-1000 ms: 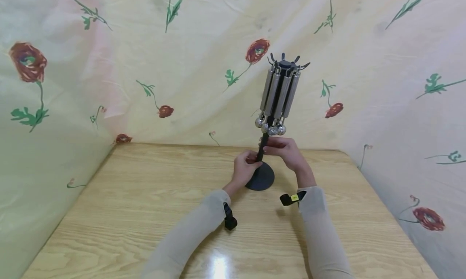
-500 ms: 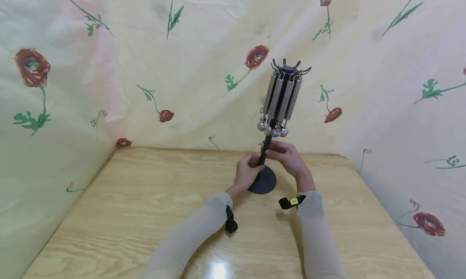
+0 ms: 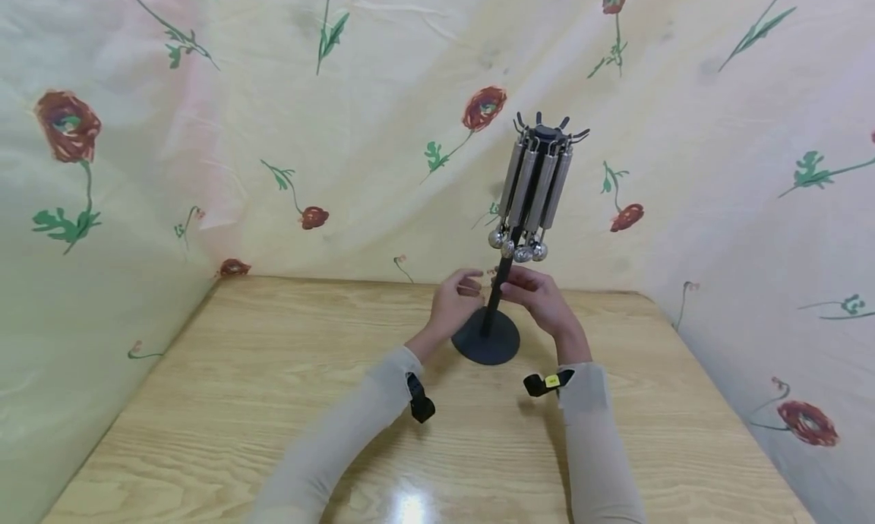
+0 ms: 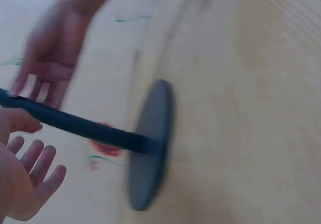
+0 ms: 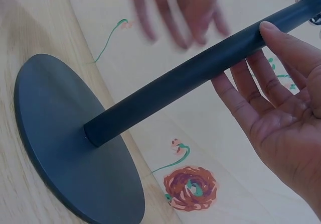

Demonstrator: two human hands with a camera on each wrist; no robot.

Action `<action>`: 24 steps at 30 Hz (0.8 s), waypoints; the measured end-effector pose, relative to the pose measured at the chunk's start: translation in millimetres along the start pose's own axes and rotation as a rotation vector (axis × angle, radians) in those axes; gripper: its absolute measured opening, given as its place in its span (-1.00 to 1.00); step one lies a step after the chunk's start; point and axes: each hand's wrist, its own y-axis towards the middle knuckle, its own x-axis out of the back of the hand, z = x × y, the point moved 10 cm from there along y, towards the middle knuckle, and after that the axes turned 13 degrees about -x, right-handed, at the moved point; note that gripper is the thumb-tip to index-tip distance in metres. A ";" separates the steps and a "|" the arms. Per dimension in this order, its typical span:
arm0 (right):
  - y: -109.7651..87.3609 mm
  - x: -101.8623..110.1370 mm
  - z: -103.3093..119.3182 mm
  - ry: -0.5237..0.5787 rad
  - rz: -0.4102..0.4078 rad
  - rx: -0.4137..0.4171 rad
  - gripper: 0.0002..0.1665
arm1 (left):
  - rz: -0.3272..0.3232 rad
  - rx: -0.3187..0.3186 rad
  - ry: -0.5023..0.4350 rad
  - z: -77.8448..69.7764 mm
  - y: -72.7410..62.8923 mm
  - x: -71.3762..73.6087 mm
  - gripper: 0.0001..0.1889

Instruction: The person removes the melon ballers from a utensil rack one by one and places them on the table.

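Partly blurred, cropped left hand, loose; right hand in pinch-grip on pole

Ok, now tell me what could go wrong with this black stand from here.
Metal pieces hang high above the round base, so a bump might topple everything. Only the right hand appears to hold the pole; the left hand, beside it, seems not to grip, so a slip could go uncaught.
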 end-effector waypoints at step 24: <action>-1.4 -3.0 3.6 0.050 0.027 0.033 -0.63 | -0.029 -0.292 -0.018 -163.4 58.1 39.8 -0.64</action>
